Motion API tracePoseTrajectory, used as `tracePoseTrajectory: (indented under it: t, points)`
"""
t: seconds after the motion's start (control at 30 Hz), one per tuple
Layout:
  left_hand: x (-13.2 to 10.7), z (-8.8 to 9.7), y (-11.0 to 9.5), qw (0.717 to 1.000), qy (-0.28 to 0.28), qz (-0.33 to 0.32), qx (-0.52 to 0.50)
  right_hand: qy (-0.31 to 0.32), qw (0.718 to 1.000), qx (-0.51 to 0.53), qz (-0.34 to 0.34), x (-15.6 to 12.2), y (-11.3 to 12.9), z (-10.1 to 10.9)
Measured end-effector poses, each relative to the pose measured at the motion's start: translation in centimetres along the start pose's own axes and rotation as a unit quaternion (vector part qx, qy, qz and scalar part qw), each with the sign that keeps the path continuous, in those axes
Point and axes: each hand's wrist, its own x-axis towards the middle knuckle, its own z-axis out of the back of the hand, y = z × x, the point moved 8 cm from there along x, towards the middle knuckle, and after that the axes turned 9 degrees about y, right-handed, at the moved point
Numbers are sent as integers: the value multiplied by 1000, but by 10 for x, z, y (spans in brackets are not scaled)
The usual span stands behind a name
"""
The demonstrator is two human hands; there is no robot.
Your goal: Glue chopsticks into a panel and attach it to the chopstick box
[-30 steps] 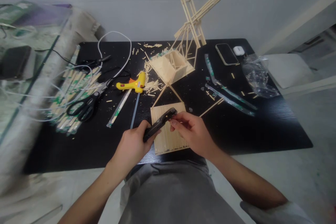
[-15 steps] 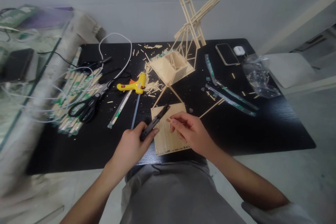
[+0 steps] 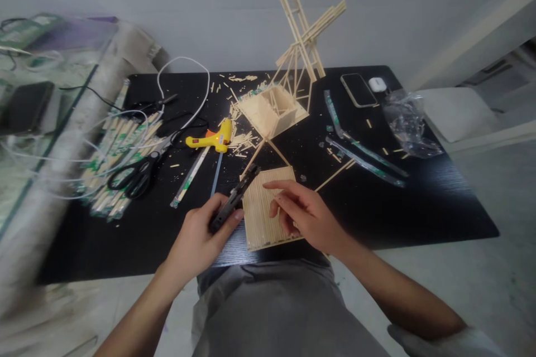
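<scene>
My left hand (image 3: 200,230) is closed around a long, slim black tool (image 3: 234,198) that looks like a utility knife, its far end pointing up and to the right. Just right of it, my right hand (image 3: 304,209) hovers with the index finger stretched out and the others loosely bent; I see nothing held in it. Beneath both lies a square panel of wooden sticks (image 3: 257,223) at the table's near edge, partly covered by the right hand. Beyond the panel stands a wooden stick windmill model (image 3: 280,111) with crossed blades.
A yellow glue gun (image 3: 213,136), black scissors (image 3: 136,175) and wrapped chopsticks (image 3: 119,184) lie on the left of the black table (image 3: 410,217). Torn wrappers (image 3: 368,162), a phone (image 3: 359,90) and a clear plastic bag (image 3: 410,125) are on the right. Stick offcuts (image 3: 243,142) and white cables are scattered about.
The right thumb and index finger, pinched together near the knife's tip before, have parted, and the index finger now points left. The left hand has shifted slightly left with the knife.
</scene>
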Motion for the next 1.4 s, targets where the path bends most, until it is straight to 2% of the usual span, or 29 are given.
tracePoseTrajectory:
  t: [0.1, 0.2, 0.4, 0.5, 0.57, 0.6, 0.63, 0.67, 0.73, 0.8, 0.87, 1.0, 1.07, 1.2, 1.3, 1.4]
  points:
    - [-1, -4, -2, 998, -16, -26, -63, 6, 999, 36, 19, -1, 1, -1]
    - [-1, -16, -5, 990, -4, -39, -135, 0, 997, 59, 43, -1, 4, 0]
    - [-1, -28, -5, 980, 43, -33, -191, -98, 993, 53, 43, -10, 3, 26]
    - [-3, -25, 0, 979, 64, -26, -190, -131, 991, -4, 23, -19, 0, 42]
    - [-7, -16, 7, 984, 58, -26, -167, -145, 983, -108, 11, -26, 3, 58]
    - [-10, -10, 12, 987, 50, -27, -151, -156, 970, -184, 11, -31, 8, 69]
    - [-13, -3, 18, 990, 41, -28, -136, -168, 946, -277, 13, -35, 14, 79]
    - [-17, 5, 25, 991, 26, -27, -125, -188, 908, -374, 28, -41, 24, 91]
    - [-26, 23, 44, 992, -19, 5, -127, -157, 838, -520, 56, -46, 34, 103]
    - [-36, 38, 63, 984, -72, 39, -159, -100, 794, -596, 60, -47, 32, 110]
    - [-43, 47, 73, 973, -110, 58, -192, -64, 762, -642, 55, -46, 25, 114]
    - [-46, 48, 72, 972, -139, 70, -174, -15, 721, -691, 55, -40, 15, 108]
    - [-45, 47, 67, 974, -158, 70, -147, -1, 720, -691, 65, -37, 18, 105]
    - [-46, 47, 65, 971, -193, 66, -126, -17, 761, -643, 87, -34, 36, 106]
    - [-47, 49, 68, 972, -207, 85, -70, -58, 782, -610, 112, -34, 45, 106]
    - [-46, 51, 66, 970, -220, 99, 5, -132, 784, -587, 152, -36, 43, 107]
